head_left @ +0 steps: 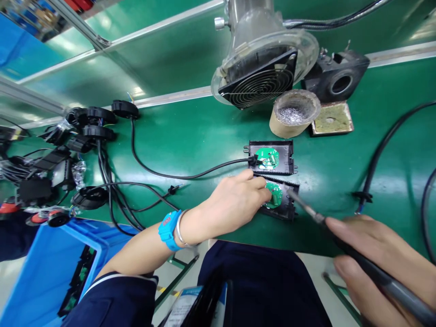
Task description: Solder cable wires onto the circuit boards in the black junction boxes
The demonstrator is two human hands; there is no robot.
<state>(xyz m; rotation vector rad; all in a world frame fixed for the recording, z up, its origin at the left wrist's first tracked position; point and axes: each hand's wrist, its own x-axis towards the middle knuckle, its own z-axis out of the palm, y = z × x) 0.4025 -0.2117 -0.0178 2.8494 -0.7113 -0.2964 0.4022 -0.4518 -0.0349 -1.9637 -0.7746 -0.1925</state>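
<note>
above green bench (184,141), soldering iron (361,261), diagonal (tip (292,195) forward-left)

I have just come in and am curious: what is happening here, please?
The person's right hand holds a soldering iron, its tip by the right part of the nearer case. The left hand is at that case's left part, fingers by its green board; what they pinch, if anything, is hidden. The farther case lies open behind it, a cable entering its left end.

Glossy green worktop (190,141); metal rail (177,96) behind; green surface (163,59) beyond catching glare; pale floor (190,276) below.
</note>
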